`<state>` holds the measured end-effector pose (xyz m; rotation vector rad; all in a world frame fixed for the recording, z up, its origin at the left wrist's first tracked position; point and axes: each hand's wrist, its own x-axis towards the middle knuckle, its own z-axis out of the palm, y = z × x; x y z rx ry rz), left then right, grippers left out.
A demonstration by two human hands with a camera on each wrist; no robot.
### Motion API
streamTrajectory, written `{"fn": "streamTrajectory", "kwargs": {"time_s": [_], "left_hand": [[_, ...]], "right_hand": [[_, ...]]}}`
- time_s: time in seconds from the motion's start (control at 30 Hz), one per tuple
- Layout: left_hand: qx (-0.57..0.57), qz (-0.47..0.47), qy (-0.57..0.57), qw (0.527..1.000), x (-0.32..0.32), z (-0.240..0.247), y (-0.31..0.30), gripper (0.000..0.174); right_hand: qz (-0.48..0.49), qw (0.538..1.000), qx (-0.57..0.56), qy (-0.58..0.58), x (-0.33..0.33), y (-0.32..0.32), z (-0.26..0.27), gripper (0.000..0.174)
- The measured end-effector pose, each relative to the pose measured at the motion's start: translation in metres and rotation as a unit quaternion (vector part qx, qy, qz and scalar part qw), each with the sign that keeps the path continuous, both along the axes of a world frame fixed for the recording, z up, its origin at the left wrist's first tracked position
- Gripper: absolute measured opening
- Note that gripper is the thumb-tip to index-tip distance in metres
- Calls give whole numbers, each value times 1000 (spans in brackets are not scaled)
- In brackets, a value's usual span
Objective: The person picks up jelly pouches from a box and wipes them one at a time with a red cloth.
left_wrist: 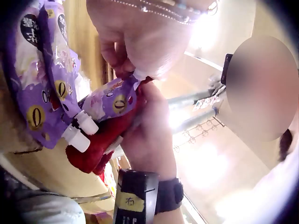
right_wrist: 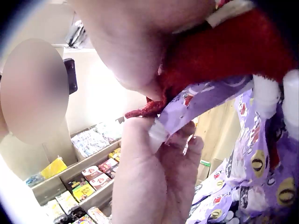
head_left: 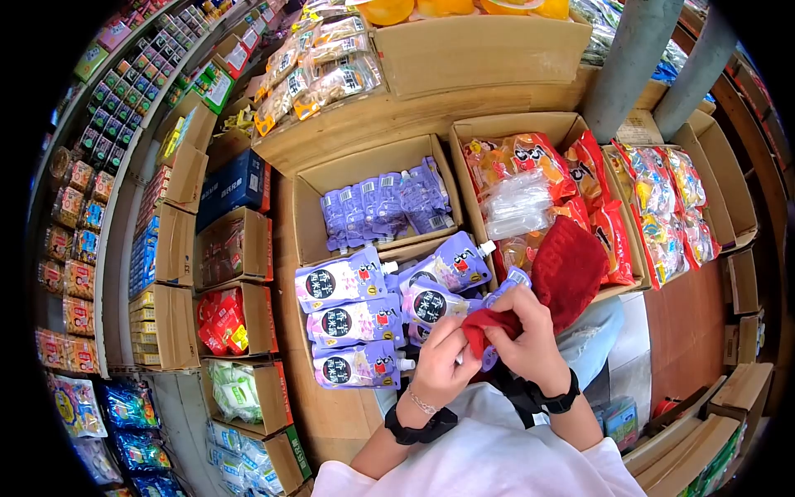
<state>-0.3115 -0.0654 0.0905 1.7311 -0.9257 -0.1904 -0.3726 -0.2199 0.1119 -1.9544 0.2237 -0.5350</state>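
My left hand (head_left: 439, 362) grips a purple spouted drink pouch (left_wrist: 110, 100) near its white spout (right_wrist: 158, 136). A red cloth (head_left: 567, 272) is bunched in my right hand (head_left: 532, 344), its thumb and fingers pinching it against the pouch beside the spout. The cloth's loose end hangs beyond the right hand. Part of the held pouch is hidden behind the hands and cloth. Just in front, purple pouches with white caps (head_left: 352, 325) lie in an overlapping row at the left, and more pouches (head_left: 447, 263) lie beside them.
Behind the pouches, a cardboard box (head_left: 310, 207) holds more purple packs. To its right stand boxes of red snack bags (head_left: 611, 240) and clear-and-red bags (head_left: 662, 207). Grey posts (head_left: 633, 70) rise at the back right. Packed shelves (head_left: 108, 273) line the left.
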Motion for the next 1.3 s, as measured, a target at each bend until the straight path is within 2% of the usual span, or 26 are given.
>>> {"fn": "streamTrajectory", "kwargs": {"time_s": [0.07, 0.17, 0.27, 0.3, 0.4, 0.5, 0.6, 0.7, 0.8, 0.9, 0.93, 1.03, 1.13, 1.23, 1.3], "left_hand": [[-19, 7, -5, 1000, -2, -2, -1, 18], [-15, 4, -20, 1000, 2, -2, 1, 13], [0, 9, -18, 1000, 2, 0, 3, 10], [4, 13, -14, 1000, 2, 1, 2, 9], [-11, 4, 73, 997, 2, -3, 6, 11], [-53, -38, 306, 950, 0, -15, 8, 19], [32, -118, 439, 890, 2, 0, 15, 30], [148, -129, 487, 851, 8, 3, 15, 31], [70, -117, 405, 904, 5, -9, 12, 30], [28, -119, 195, 973, 9, -5, 7, 29], [21, -121, 210, 970, 8, -3, 6, 28], [17, -136, 249, 959, 6, 7, 7, 29], [25, -161, 249, 955, 8, 13, 9, 30], [-6, -164, 185, 969, 8, 8, 8, 32], [-19, -156, 205, 966, 5, 6, 7, 32]], "right_hand": [[38, 999, -12, -8, 0, 0, 2, 20], [5, 998, -63, -10, 2, -3, -1, 20], [-58, 997, -40, 7, 4, -12, -13, 20], [-50, 998, -31, 10, 3, -13, -10, 20], [8, 999, -51, 8, -2, -7, -6, 21], [10, 999, -46, 13, -2, -9, -8, 22], [22, 999, -29, 25, -2, -10, -3, 23], [40, 998, -33, 30, 0, -9, 0, 23], [40, 998, -38, 29, 0, -10, -1, 23], [26, 998, -38, 34, 1, -11, -1, 21], [20, 998, -39, 35, 2, -12, 0, 20], [-83, 992, -87, 27, 6, -17, -10, 18], [-111, 992, 5, 64, 1, -25, -4, 18], [-14, 1000, -2, 18, -10, -13, 20, 21], [33, 999, -21, 6, -4, -6, 23, 21]]}}
